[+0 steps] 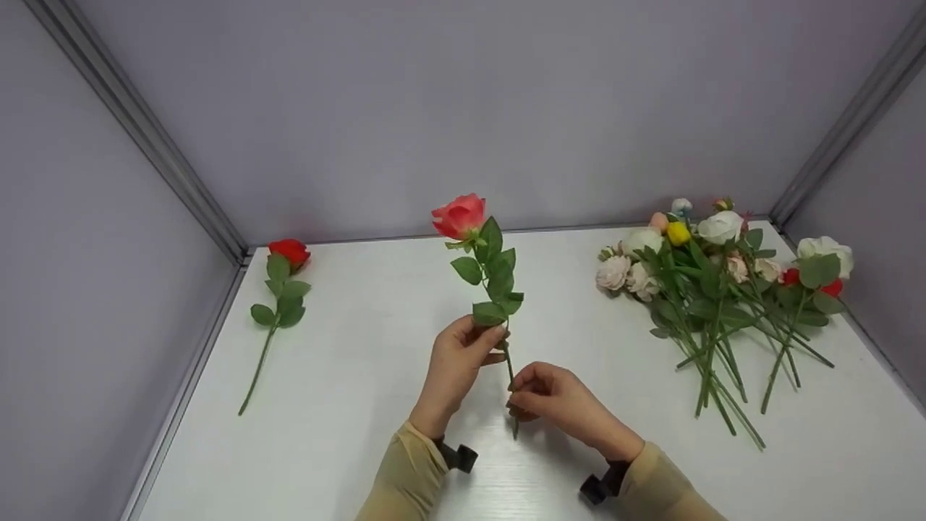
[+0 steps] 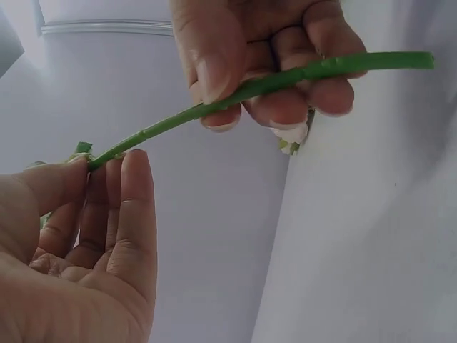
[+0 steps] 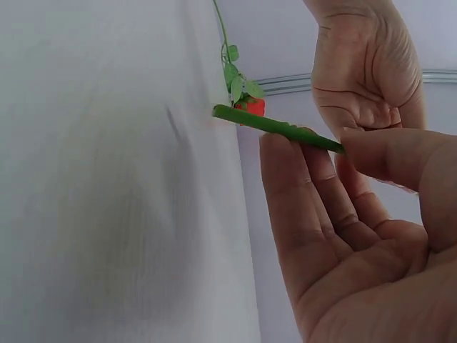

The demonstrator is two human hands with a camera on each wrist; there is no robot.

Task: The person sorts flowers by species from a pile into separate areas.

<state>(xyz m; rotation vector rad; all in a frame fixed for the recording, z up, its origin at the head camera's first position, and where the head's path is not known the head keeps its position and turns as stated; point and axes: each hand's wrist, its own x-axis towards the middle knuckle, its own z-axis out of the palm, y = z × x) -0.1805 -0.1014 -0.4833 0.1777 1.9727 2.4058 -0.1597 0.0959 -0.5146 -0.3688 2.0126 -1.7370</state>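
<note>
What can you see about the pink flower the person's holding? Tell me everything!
The pink rose has one open bloom with layered petals, several green leaves and a long, thin green stem with small bumps. It looks artificial: the stem seems to be smooth plastic, the petals perhaps fabric. It's held over the middle of the white table, bloom end away from the person. The left hand pinches it near the lowest leaves; the right hand pinches it nearer the bare end.
</note>
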